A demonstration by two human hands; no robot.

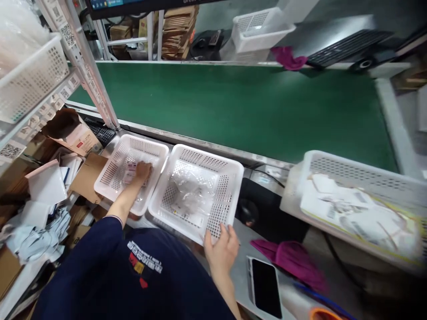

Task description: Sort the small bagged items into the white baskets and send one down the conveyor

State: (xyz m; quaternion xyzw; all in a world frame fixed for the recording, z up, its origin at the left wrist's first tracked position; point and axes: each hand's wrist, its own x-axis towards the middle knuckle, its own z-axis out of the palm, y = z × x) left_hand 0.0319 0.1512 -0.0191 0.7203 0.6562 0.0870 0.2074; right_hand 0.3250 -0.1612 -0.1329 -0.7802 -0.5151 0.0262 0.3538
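The left hand [143, 171] lies fingers-down on a small packet [130, 172] inside the left basket [115, 153], while the right hand [222, 249] grips the near rim of the middle basket [230, 178], just beside it to the right.

5 white baskets [131, 171], 2 keyboards [347, 46], 1 phone [265, 286]
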